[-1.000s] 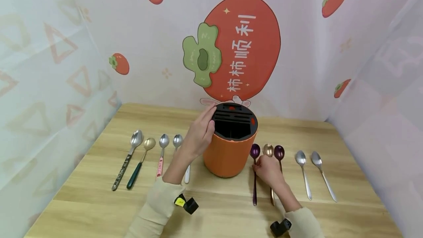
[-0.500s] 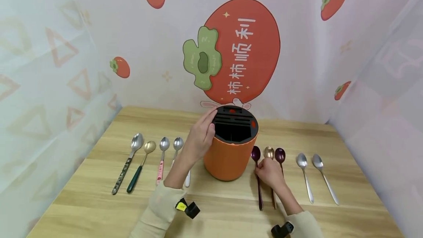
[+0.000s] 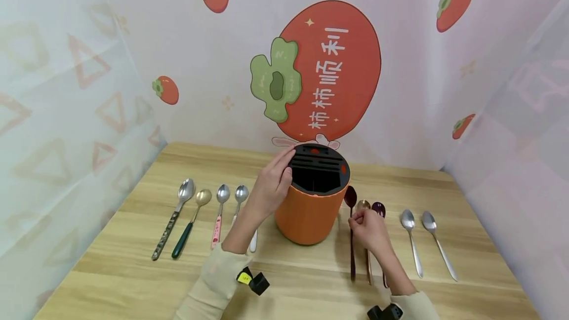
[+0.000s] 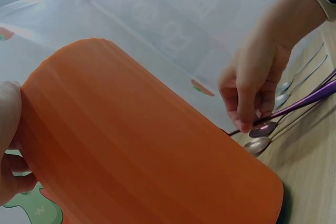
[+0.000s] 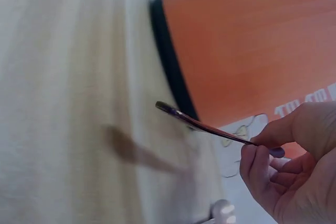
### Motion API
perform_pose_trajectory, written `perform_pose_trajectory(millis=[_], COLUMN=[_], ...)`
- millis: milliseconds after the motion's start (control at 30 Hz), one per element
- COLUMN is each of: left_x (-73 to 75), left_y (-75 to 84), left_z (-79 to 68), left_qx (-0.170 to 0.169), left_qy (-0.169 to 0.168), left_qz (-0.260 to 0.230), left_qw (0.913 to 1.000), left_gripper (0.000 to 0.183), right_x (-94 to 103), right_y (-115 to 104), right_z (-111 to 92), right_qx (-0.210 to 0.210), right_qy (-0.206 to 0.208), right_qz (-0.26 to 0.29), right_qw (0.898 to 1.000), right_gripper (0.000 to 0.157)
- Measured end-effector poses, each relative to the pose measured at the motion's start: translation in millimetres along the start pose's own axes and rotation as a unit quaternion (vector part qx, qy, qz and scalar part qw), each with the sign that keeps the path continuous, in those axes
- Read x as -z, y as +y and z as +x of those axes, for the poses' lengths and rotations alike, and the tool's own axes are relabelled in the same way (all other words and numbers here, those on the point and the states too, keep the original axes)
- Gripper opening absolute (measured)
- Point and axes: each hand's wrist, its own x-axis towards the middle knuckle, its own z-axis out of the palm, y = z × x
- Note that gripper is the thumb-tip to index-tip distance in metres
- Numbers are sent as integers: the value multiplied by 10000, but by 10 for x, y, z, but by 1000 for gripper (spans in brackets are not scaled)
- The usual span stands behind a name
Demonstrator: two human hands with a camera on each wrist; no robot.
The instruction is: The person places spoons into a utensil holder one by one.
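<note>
An orange round utensil holder (image 3: 306,216) with a black slotted top stands mid-table. My left hand (image 3: 269,184) rests at its left rim, fingers lying fairly straight along the edge. The thumb and fingertips of my right hand (image 3: 370,231) pinch a dark purple spoon (image 3: 352,260) by its handle, right of the holder. In the right wrist view the spoon's handle (image 5: 210,129) is raised off the table, its shadow apart from it. A gold spoon (image 3: 368,268) and a second purple spoon (image 3: 379,208) lie beneath the right hand, partly hidden.
Two silver spoons (image 3: 413,241) lie at the right. Left of the holder are a spoon with a patterned handle (image 3: 165,235), a green-handled spoon (image 3: 182,240), a pink-handled spoon (image 3: 216,231) and a white-handled spoon (image 3: 241,194). A printed cloth wall (image 3: 413,88) closes the back.
My right hand has risen slightly and lifted the purple spoon, which has shifted a little to the right and away from me. The left hand stays at the holder's rim.
</note>
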Motion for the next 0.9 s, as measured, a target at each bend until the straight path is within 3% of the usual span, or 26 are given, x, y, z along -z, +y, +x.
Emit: perform_pose_trajectory(millis=[200,500,900], left_x=[6,10,7], left_y=[5,13,35], left_z=[-24,-4,-7], left_qx=[44,87,122], left_qy=[-13,-43,-30], left_qz=[-9,-10,24], left_qw=[10000,10000,9999], left_gripper=[48,48,48], right_x=[163,449,671], right_y=[-112,-349,-579], right_z=[-21,-67,-134], right_qx=[-14,-75,243], right_qy=[163,235,836], right_qz=[207,965,1004], right_qw=[9997,9950,9911], right_gripper=[10,16,18])
